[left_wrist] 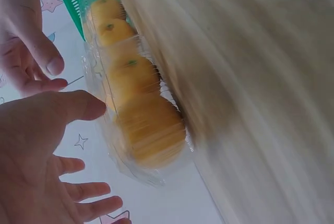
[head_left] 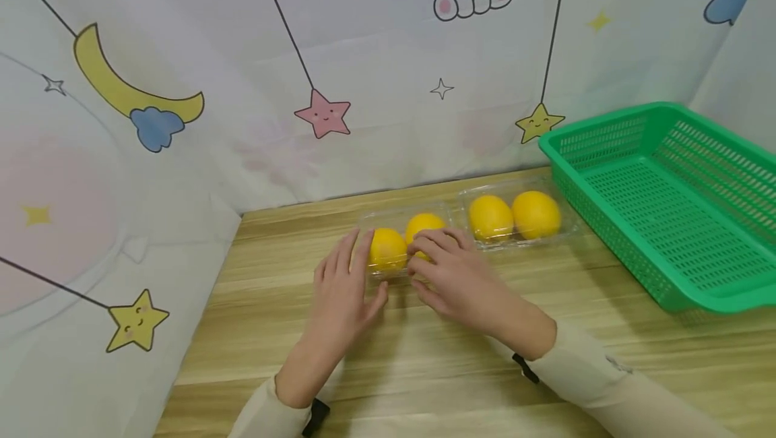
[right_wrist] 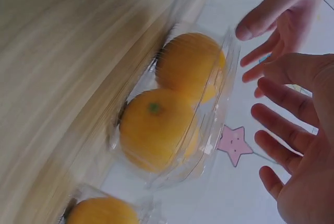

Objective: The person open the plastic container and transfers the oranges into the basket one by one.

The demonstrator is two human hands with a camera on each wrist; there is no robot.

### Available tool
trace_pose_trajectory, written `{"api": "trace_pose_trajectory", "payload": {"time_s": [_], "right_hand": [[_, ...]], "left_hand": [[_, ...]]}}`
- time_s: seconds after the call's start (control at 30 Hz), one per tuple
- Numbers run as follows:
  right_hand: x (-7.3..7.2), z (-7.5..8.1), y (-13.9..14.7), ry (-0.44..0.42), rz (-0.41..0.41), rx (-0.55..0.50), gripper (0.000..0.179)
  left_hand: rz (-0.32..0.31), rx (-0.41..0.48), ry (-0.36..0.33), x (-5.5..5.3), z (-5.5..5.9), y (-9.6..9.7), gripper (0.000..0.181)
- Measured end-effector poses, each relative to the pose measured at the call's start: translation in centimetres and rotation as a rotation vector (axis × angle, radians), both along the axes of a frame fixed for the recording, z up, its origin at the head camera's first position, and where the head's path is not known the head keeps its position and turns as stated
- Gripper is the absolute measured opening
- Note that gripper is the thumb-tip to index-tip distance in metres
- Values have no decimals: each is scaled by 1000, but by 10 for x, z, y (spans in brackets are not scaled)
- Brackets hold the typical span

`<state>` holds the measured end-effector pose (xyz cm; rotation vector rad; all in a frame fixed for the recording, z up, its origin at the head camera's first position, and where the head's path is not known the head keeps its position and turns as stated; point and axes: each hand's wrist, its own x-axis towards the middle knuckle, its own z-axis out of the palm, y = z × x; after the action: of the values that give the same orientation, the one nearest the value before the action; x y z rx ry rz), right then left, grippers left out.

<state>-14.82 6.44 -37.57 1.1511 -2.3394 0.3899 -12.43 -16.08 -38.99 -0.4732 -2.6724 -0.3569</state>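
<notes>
A clear plastic clamshell box (head_left: 397, 275) with two oranges (right_wrist: 156, 130) lies on the table, its lid down over them. My left hand (head_left: 341, 300) is at the box's left front, fingers spread and pointing forward. From the right, my right hand (head_left: 456, 282) reaches over the box's front with loosely bent fingers. In the wrist views both hands are beside the box and neither grips it; whether the left thumb (left_wrist: 86, 105) touches the lid I cannot tell. A second clear box (head_left: 508, 244) with two oranges (head_left: 536, 214) sits just to the right.
A green slotted plastic basket (head_left: 606, 249) stands at the right, its near left side close to the second box. Behind the wooden table (head_left: 267, 330) hangs a white cloth (head_left: 388, 148) printed with stars and a moon, also along the left side.
</notes>
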Motion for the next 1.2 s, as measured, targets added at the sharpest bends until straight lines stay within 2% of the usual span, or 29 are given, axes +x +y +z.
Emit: {"api": "trace_pose_trajectory", "payload": {"time_s": [0.17,0.33,0.43,0.6,0.8,0.9,1.03,1.1,1.2], "right_hand": [[-3,-2,-11,24,-15,47,12],[-9,0,-20,-20,-41,40,5],[-10,0,-24,-34,-51,39,4],[-11,-5,-34,-31,-62,48,4],[-11,-7,-41,-40,-127,45,5],[-9,-8,-42,-40,-157,27,8],[-8,-9,-43,-33,-177,16,10],[-8,-10,-43,-34,-180,14,11],[-9,-11,-43,-39,-175,4,10]], "left_hand": [[42,-31,-46,2,-2,-6,83],[88,-66,-76,2,-1,-13,90],[122,-102,-123,2,-1,-18,91],[175,-213,-151,1,-1,-30,71],[169,-280,-145,0,-3,-38,46],[160,-326,-93,1,-8,-38,37],[156,-388,72,1,-17,-38,29],[161,-406,130,2,-20,-37,26],[156,-414,130,3,-22,-35,23]]}}
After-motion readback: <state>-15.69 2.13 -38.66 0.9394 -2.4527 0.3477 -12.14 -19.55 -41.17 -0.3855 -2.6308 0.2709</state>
